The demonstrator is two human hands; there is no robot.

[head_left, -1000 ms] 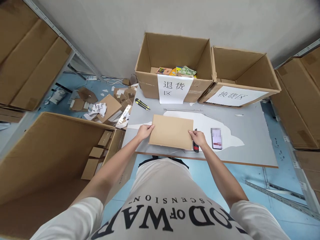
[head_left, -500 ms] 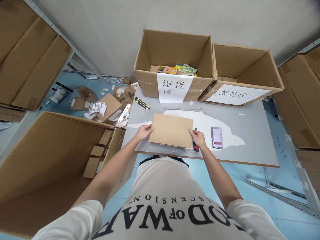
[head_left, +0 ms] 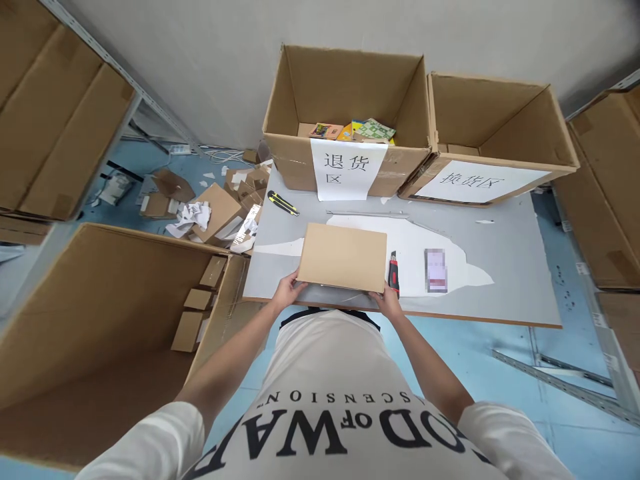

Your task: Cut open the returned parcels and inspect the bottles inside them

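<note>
Left hand (head_left: 289, 291) and right hand (head_left: 387, 301), shifted from the sides to 2 near corners, grip a cardboard box (head_left: 344, 257), apparently regripping it beside a red cutter (head_left: 394, 272)

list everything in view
rectangular table: one, grey, centre
flat cardboard box: one, brown, table's front
slim cutter: one, red-black, right of it
second slim cutter: one, yellow-black, table's left
rectangular phone: one, pinkish, table's right
labelled open cardboard boxes: two, brown, table's back
flat packets: several, multicoloured, in left labelled box
huge open cardboard box: one, brown, left
small cardboard boxes: several, brown, inside it
cardboard scraps: many, brown, left floor
stacked cartons: several, brown, both sides
printed shirt: one, white, below
left hand, right hand: two, bare, flat box's near corners
</note>
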